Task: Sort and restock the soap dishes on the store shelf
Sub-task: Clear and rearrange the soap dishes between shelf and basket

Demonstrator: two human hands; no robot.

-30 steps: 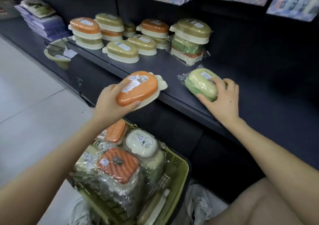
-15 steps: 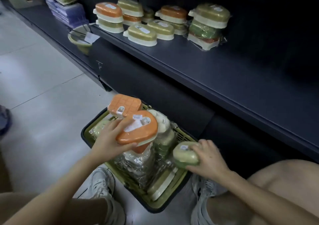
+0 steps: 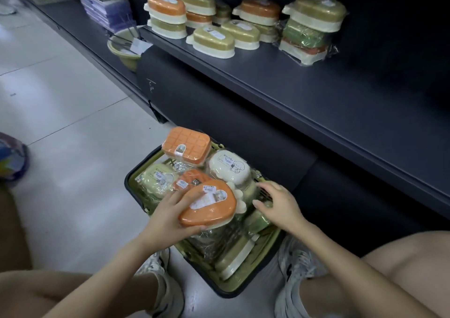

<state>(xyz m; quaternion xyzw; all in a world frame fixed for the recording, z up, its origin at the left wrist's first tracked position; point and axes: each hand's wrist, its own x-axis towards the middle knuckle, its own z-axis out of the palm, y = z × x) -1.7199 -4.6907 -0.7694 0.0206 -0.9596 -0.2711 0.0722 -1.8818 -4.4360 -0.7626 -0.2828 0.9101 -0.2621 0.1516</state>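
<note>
My left hand (image 3: 168,216) grips an orange carrot-shaped soap dish (image 3: 209,204) with a cream base, held over the green basket (image 3: 132,175) on the floor. My right hand (image 3: 280,203) hovers over the basket's right side with fingers spread, holding nothing. A green wrapped soap dish (image 3: 258,220) lies in the basket just below that hand. The basket also holds an orange rectangular dish (image 3: 186,144), a white dish (image 3: 229,167), a pale green dish (image 3: 155,178) and other wrapped ones. On the dark shelf (image 3: 304,91) stand stacks of orange and olive soap dishes (image 3: 214,41).
A wrapped stack of dishes (image 3: 309,32) stands at the right of the shelf group. A green bowl (image 3: 126,49) with a tag sits on the lower ledge, left of the shelf. Purple packs (image 3: 107,8) lie further left. My shoes (image 3: 297,264) flank the basket on the tiled floor.
My right hand brought the green dish from the shelf down into the basket and let go of it. My left hand lowered the orange carrot dish over the basket.
</note>
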